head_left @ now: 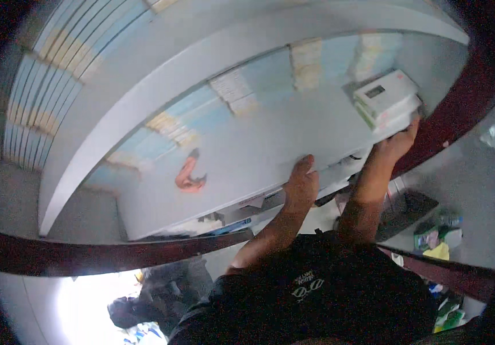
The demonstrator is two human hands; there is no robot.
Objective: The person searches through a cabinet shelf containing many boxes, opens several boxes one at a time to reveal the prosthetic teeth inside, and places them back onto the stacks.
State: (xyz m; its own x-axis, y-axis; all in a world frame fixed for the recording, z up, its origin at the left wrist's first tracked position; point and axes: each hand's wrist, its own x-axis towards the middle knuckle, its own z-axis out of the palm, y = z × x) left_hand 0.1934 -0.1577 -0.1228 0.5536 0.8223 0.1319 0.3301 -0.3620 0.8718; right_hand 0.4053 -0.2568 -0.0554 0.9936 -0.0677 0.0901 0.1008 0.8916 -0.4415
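Observation:
My right hand is at the right end of a white shelf, its fingers wrapped round the near right corner of a small stack of white boxes. The top box has a dark rectangular patch on its lid. At the shelf's front edge is my left hand, with its thumb and a finger stretched out and nothing visible in it; some of its fingers are hidden. Left of it on the shelf lies a bent orange-pink object with dark tips, too blurred to name.
Rows of stacked pale blue, yellow and white packs stand along the back of the shelf. A raised white curved board crosses above them, with more packs beyond. Dark red edging borders the unit. Assorted goods sit lower right.

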